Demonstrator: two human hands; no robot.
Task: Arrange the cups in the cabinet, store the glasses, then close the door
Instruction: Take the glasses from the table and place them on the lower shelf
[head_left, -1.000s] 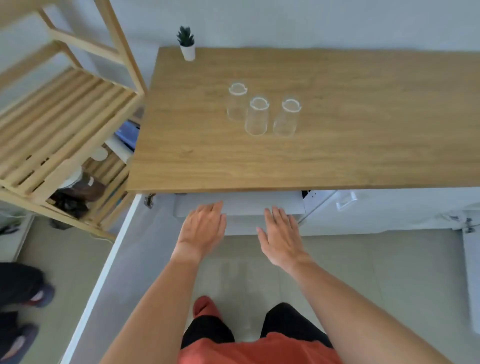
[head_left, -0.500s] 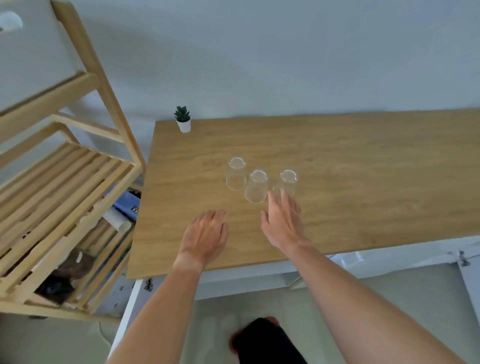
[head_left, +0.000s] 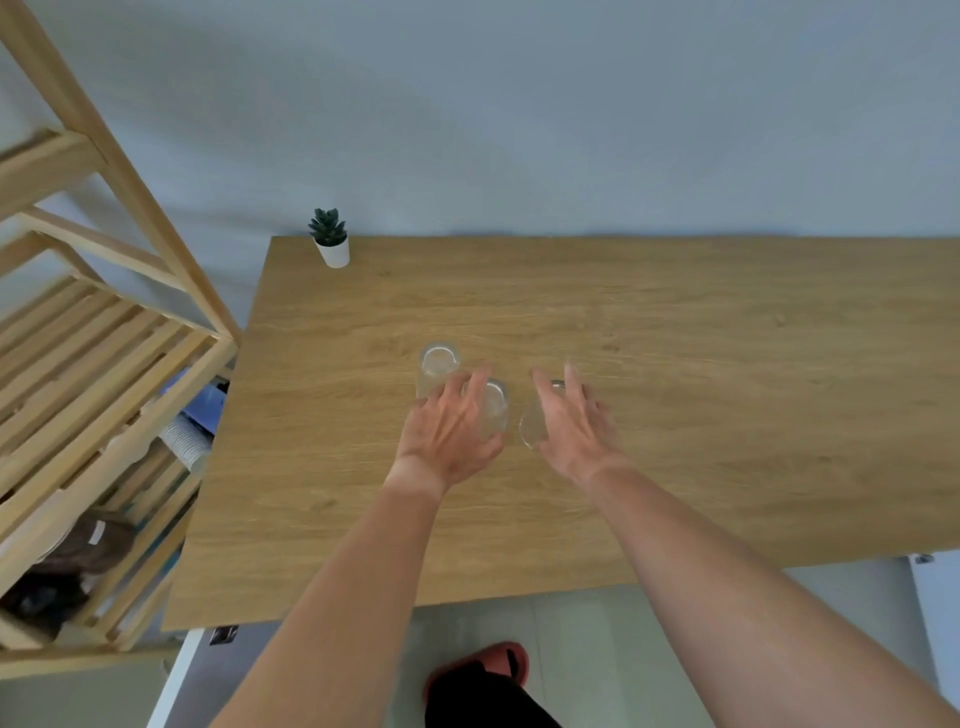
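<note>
At the far left stands a slatted wooden rack (head_left: 104, 374), clear of your work. A small potted plant (head_left: 330, 238) sits at the back left corner of the wooden table (head_left: 727, 389), well away from the glasses.

The three clear glasses stand in a close row near the table's middle. The left glass (head_left: 438, 366) is free, just beyond your left hand (head_left: 451, 426). That hand is spread around the middle glass (head_left: 493, 410), fingers (head_left: 470, 382) loosely curved at its far-left side and the thumb low on its near side. It looks like contact, but no firm grip shows yet; the motion blur keeps me from saying more.

Your right hand (head_left: 574, 421) is open with fingers splayed, arching over the right glass (head_left: 537, 428), which seems to lean toward you under the palm. Whether the thumb touches it, I cannot tell.

To do this step well, wrap each glass at mid-height, not at the rim, and settle thumb against fingers before lifting. The glasses stand close, so lift straight up to avoid knocking the free one beside your left knuckles. Steady the leaning glass upright first. The cabinet is not in view; I judge it lies below the table edge, so carry low and slow.
</note>
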